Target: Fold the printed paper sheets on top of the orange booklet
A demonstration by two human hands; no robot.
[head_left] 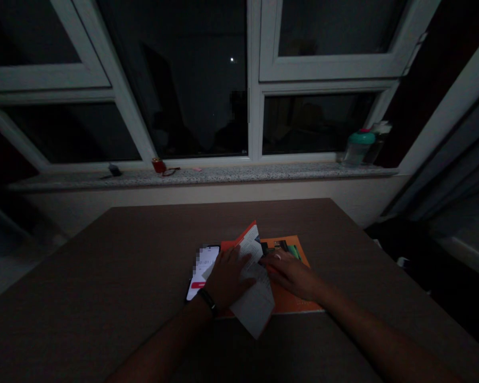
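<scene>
Both hands open flat: left hand point(228, 276) on folded leaflet point(253, 300), right hand point(291, 275) on orange booklet point(293, 298); capped bottle point(357, 150) on sill point(239, 175).

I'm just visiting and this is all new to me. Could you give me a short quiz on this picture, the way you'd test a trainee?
1. True or false: a black band is on the wrist of the left hand.
2. Which lit-up thing lies on the table just beside the left hand? A: a phone. B: a lamp. C: a clock.
3. Fill in the gap: the bottle with the green lid stands on the ____.

Key: 1. True. 2. A. 3. window sill.
</scene>
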